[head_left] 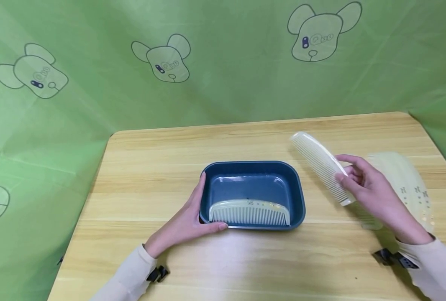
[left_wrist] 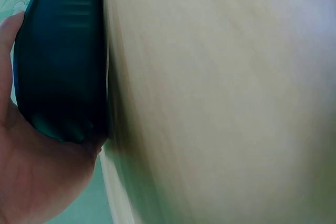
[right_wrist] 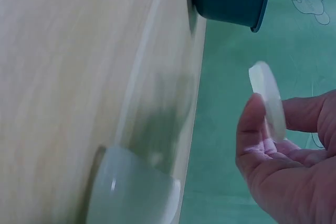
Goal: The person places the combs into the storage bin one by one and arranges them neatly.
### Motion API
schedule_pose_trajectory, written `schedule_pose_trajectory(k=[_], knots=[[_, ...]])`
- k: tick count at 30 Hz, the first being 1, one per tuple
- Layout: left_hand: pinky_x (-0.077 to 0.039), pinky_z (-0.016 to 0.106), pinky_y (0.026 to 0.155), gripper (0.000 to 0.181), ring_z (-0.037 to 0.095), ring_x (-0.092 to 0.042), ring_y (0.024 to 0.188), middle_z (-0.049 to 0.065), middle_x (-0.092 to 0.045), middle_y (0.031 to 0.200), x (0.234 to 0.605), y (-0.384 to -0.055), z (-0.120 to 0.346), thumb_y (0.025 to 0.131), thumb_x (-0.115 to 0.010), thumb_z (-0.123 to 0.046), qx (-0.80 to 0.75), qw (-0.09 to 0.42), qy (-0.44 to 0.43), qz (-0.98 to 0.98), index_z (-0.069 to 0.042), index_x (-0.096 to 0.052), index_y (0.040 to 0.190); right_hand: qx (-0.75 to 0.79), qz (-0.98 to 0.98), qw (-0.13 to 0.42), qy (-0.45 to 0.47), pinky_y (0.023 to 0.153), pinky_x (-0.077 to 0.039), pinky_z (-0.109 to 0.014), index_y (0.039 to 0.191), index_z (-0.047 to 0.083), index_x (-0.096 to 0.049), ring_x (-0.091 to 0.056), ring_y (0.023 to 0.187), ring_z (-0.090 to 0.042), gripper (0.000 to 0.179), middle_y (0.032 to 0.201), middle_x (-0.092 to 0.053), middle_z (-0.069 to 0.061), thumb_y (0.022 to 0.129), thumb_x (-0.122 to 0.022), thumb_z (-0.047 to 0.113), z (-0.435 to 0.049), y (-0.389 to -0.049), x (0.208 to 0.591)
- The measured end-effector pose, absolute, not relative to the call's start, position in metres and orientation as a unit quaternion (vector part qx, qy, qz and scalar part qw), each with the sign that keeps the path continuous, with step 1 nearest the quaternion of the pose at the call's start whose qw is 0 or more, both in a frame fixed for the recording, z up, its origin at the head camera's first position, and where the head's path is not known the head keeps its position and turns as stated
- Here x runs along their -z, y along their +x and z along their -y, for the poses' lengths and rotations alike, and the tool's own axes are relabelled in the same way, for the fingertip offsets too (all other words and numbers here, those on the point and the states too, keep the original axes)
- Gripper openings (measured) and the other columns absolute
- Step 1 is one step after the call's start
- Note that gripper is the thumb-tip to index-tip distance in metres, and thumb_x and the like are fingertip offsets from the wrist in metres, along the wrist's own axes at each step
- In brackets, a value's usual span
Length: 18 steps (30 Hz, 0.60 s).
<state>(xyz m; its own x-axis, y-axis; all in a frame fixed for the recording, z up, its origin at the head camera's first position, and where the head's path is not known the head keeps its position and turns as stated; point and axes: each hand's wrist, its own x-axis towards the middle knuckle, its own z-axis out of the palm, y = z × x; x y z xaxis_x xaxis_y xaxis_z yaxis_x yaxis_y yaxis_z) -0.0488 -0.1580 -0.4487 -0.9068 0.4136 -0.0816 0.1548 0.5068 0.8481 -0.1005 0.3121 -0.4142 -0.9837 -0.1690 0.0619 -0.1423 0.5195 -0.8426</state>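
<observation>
A dark blue rectangular plastic box (head_left: 251, 165) stands on the wooden table, and one pale comb (head_left: 230, 204) leans inside against its near wall, teeth down. My left hand (head_left: 183, 223) grips the box's near left corner, thumb along the near side and fingers against the left side. To the right of the box, my right hand (head_left: 375, 190) pinches a second pale comb (head_left: 319, 161) by its spine between thumb and fingers, raised above the table and tilted. Beneath and beyond that hand, several more pale combs (head_left: 398, 169) lie overlapping, partly hidden by it.
The light wooden table (head_left: 162, 154) carries all of this. A green cloth (head_left: 230, 100) with bear-head outlines hangs behind and at the sides. Black straps with small devices sit at both sleeves' cuffs.
</observation>
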Motion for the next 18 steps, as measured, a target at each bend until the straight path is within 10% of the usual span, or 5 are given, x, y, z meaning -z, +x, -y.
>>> schedule_pose_trajectory(k=[18], knots=[[-0.022, 0.056, 0.128, 0.138, 0.021, -0.006, 0.165, -0.006, 0.009, 0.181, 0.448, -0.048, 0.159, 0.088, -0.089, -0.056, -0.468, 0.142, 0.165, -0.856, -0.036, 0.017, 0.173, 0.517, -0.848, -0.021, -0.115, 0.054, -0.048, -0.021, 0.150, 0.003, -0.061, -0.060, 0.072, -0.011, 0.048, 0.096, -0.067, -0.004, 0.104, -0.070, -0.006, -0.289, -0.094, 0.409]])
